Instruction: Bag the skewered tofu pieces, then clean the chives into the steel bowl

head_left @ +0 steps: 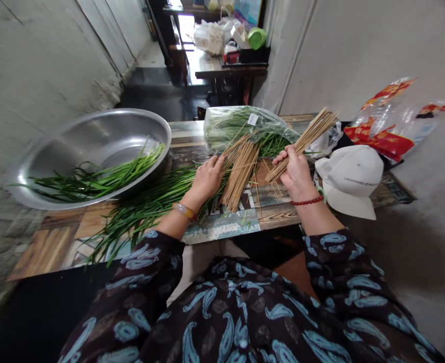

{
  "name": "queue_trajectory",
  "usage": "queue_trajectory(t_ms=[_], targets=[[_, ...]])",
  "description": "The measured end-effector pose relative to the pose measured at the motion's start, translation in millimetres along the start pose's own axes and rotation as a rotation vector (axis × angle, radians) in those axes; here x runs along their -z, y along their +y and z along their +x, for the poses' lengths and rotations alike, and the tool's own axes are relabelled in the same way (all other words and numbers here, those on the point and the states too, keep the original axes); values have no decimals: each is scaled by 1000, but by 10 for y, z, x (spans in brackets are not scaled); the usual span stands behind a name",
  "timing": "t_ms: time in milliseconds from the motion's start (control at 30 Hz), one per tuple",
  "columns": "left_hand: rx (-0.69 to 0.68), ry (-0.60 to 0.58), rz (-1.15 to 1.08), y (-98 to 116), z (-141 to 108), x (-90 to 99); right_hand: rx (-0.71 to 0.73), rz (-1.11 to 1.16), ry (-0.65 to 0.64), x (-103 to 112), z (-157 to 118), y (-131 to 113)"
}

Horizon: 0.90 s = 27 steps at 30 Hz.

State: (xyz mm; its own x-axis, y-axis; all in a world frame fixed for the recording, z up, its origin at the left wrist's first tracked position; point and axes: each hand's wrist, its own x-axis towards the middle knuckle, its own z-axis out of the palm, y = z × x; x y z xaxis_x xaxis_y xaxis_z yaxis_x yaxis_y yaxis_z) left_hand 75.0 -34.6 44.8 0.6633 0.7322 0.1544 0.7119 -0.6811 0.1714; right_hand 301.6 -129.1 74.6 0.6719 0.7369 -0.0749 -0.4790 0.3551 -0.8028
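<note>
A thick bundle of thin wooden sticks [313, 132] is gripped in my right hand [296, 171], tilted up to the right. My left hand [207, 179] is over the left edge of a loose pile of similar sticks [239, 176], its fingers closed around something too small to make out, perhaps stick ends. Long green stalks [150, 196] lie on the table under and left of my left hand. More greens rest in a large steel basin [131, 118] at the left. Behind the stick pile is a clear plastic bag of greens [230, 123].
A patterned wooden table [56, 234] spans the view. On its right are a white cap [353, 174] and a red and clear plastic package [381, 133]. Walls stand on both sides. Farther back, a second table [214, 68] holds bags and a green container.
</note>
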Motion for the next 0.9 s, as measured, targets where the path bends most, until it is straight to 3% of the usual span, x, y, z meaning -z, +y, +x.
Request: queue_trajectory(t_ms=[133, 200, 467, 600, 733, 900], targets=[[182, 75, 16, 79, 33, -35, -23, 7, -14, -50, -64, 52], [200, 70, 25, 113, 36, -25, -31, 5, -17, -74, -89, 72], [103, 79, -34, 95, -5, -17, -90, 5, -70, -186, -181, 78], [50, 230, -148, 123, -28, 42, -143, -3, -122, -281, -270, 84], [-73, 388, -387, 279, -155, 156, -156, 3, -170, -365, -334, 144], [-204, 377, -556, 546, -362, 122, -113, -52, -152, -489, -384, 379]])
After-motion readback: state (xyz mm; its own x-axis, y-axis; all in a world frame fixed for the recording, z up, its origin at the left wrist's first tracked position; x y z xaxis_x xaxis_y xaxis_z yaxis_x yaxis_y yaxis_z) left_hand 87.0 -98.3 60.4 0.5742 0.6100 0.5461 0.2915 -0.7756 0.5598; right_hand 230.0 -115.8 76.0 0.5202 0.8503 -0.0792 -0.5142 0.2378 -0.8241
